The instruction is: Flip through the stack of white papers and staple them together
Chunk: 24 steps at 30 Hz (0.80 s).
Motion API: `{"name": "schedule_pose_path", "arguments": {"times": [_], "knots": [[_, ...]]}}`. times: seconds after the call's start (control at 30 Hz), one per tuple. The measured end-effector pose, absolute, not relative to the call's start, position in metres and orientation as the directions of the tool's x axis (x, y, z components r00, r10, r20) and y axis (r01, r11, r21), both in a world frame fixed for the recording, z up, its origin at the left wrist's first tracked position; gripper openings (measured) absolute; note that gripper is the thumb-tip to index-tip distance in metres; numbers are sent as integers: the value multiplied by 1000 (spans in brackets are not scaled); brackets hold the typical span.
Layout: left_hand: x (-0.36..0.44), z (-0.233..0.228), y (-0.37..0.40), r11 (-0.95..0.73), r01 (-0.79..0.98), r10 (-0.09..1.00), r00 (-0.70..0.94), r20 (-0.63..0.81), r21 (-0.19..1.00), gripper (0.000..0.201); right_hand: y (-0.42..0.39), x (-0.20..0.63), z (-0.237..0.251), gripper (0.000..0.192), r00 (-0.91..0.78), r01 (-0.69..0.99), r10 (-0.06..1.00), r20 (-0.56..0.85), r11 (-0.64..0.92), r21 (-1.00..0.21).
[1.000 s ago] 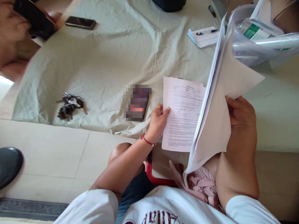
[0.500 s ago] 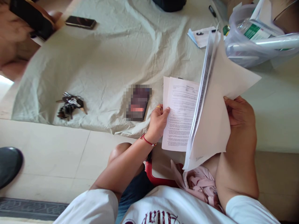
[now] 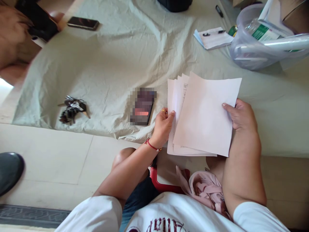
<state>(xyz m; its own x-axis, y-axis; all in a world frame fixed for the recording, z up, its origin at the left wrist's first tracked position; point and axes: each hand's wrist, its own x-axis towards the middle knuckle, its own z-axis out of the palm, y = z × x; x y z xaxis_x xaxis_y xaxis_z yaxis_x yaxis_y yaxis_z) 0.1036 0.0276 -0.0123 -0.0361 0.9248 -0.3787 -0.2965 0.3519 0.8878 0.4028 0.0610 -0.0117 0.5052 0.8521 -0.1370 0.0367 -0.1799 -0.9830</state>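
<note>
A stack of white paper sheets (image 3: 202, 119) lies fanned in front of me, blank side up on top, over the edge of a pale green cloth (image 3: 116, 61). My left hand (image 3: 163, 127) pinches the stack's left edge; it wears a ring and a red thread at the wrist. My right hand (image 3: 240, 116) holds the right edge, thumb on top of the uppermost sheet. A phone (image 3: 142, 106) lies on the cloth just left of my left hand.
A bunch of keys (image 3: 71, 109) lies at the cloth's left. Another person's hand (image 3: 14, 29) holds a dark phone top left, beside a second phone (image 3: 83, 23). A clear plastic bag (image 3: 263, 42), notepad with pen (image 3: 213, 37) and pink cloth (image 3: 205, 188) are near.
My right hand has lowered the raised sheaf of pages flat onto the printed sheets, covering the text. My left hand has stayed at the left edge.
</note>
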Motion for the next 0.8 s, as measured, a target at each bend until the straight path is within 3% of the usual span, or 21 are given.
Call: {"name": "schedule_pose_path", "arguments": {"times": [0.4, 0.6, 0.8], "knots": [[102, -13, 27, 328, -231, 935, -60, -350, 916, 14, 60, 407, -9, 42, 485, 65, 858, -171, -230, -971], [100, -8, 25, 162, 9, 980, -122, -159, 987, 16, 58, 401, -2, 46, 512, 47, 845, -155, -208, -977], [101, -11, 29, 224, -64, 968, -97, -230, 972, 19, 58, 398, 5, 41, 509, 83, 840, -190, -267, -960]]}}
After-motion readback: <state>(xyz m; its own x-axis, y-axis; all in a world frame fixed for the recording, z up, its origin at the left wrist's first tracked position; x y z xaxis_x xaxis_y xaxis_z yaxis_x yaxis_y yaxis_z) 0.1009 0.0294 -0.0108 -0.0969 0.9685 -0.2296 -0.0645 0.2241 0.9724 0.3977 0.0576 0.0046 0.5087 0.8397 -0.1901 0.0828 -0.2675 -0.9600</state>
